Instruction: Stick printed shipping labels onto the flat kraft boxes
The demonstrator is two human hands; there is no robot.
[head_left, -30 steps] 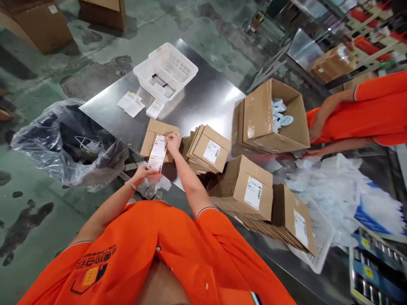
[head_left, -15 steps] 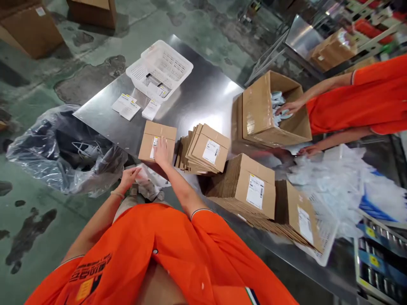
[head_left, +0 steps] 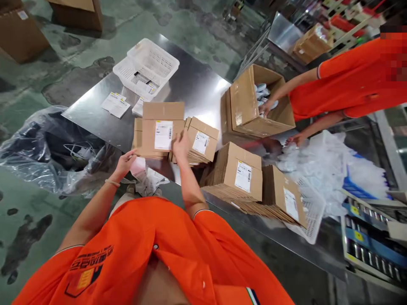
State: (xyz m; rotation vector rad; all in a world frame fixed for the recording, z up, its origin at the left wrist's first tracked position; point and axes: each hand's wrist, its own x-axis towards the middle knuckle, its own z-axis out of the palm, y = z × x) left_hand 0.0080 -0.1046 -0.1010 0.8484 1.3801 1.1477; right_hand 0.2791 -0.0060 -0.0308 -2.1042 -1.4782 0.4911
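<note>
A flattened cardboard carton (head_left: 148, 133) with a white shipping label (head_left: 163, 135) is tilted up over the near edge of the steel table. My right hand (head_left: 180, 147) grips its right edge, fingers partly hidden. At its lower left corner, my left hand (head_left: 124, 164) is closed in a pinch. A pale pinkish slip of paper (head_left: 137, 166) hangs from those fingers. Behind the raised carton, another flat carton (head_left: 137, 133) shows at the left. Just right of my right hand lies a stack of flat labelled cartons (head_left: 203, 137).
More flat carton stacks (head_left: 245, 169) stand to the right. A white basket (head_left: 149, 63) and label pads (head_left: 116, 103) lie farther back. An open plastic-lined bag (head_left: 63, 152) is at the left. A co-worker's hand (head_left: 267, 106) reaches into an open box (head_left: 241, 101); white plastic bags (head_left: 324, 165) lie nearby.
My right hand has moved from pressing on the label to gripping a labelled carton's right edge, now raised. My left hand has moved up to the carton's corner. The whole view has shifted slightly.
</note>
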